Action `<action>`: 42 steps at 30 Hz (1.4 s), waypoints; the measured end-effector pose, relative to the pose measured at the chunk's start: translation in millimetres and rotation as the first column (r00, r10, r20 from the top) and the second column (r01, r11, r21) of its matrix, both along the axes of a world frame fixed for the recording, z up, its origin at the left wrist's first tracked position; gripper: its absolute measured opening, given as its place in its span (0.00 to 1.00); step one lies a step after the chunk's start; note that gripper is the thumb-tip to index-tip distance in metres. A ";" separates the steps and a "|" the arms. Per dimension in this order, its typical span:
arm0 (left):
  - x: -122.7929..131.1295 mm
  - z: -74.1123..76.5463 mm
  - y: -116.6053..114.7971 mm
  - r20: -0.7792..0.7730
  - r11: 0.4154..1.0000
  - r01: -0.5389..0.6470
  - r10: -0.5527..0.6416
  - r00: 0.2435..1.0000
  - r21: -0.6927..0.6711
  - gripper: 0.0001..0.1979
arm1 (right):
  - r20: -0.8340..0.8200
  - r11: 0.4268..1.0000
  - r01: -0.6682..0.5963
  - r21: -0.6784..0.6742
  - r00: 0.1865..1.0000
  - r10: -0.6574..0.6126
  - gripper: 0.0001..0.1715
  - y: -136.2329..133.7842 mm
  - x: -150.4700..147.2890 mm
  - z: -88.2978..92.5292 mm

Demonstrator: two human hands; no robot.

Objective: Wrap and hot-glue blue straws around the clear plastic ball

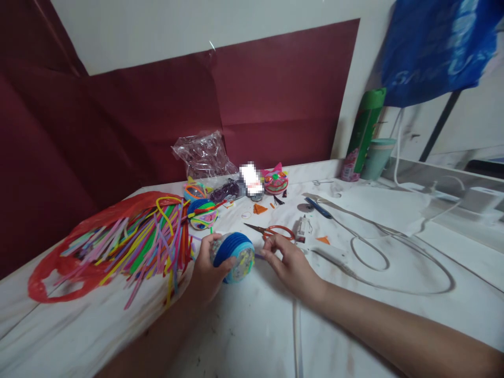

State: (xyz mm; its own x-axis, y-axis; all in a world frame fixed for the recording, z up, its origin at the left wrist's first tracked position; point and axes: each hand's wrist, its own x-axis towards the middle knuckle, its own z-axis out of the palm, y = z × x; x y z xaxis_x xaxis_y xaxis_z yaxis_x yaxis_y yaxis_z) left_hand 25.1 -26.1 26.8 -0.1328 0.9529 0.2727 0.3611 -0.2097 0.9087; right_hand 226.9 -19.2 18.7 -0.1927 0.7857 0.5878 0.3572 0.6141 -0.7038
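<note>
My left hand (210, 268) is closed around a ball (240, 257) wrapped in dark and light blue bands. The ball's right end is uncovered, clear-looking with multicoloured specks. To its right, my right hand (285, 262) is pinched at the fingertips, just apart from the ball. A thin purple strip shows between the ball and those fingers; whether they grip it I cannot tell. Orange-handled scissors (279, 231) lie just beyond the right hand. Behind the left hand sits a finished-looking ball (202, 214) with blue, green and pink bands.
Many coloured pipe cleaners (137, 247) lie on a red plastic bag (43, 283) at left. Further back are a pink cat-like ball (276, 179) and clear plastic wrap (207, 155). At right lie a white glue gun (331, 254), its looping cord, and a blue-handled tool (318, 208).
</note>
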 end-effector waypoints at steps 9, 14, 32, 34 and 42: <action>-12.2 -7.8 14.0 0.315 0.997 -0.005 0.027 0.949 -0.072 0.24 | -0.025 0.987 0.034 -0.160 0.999 -0.038 0.14 21.7 18.8 -6.0; -11.2 -4.1 13.4 0.436 0.993 0.010 0.043 0.899 -0.119 0.24 | 0.055 0.985 0.051 -0.165 0.998 -0.043 0.18 21.1 17.1 -5.9; -2.7 0.4 -20.3 0.408 0.908 0.417 -0.366 0.836 -0.041 0.26 | 0.071 0.963 0.153 -0.220 0.988 -0.140 0.25 28.9 24.0 -9.3; -2.2 -2.4 -25.0 0.322 0.889 0.458 -0.424 0.846 -0.032 0.29 | 0.096 0.954 0.180 -0.239 0.982 -0.162 0.27 32.7 27.3 -9.7; 0.5 -6.4 -37.9 -0.453 0.695 0.477 -0.239 0.859 0.538 0.41 | -0.052 0.960 0.091 -0.266 0.993 -0.109 0.24 53.1 32.0 -14.6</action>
State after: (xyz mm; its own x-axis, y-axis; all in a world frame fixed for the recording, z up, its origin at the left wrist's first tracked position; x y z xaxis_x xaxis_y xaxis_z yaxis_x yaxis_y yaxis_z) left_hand 25.6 -64.1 20.4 0.3916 0.5089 0.7666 0.3795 -0.8483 0.3693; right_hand 259.0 33.9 4.1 -0.0733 0.9272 0.3673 0.3551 0.3684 -0.8592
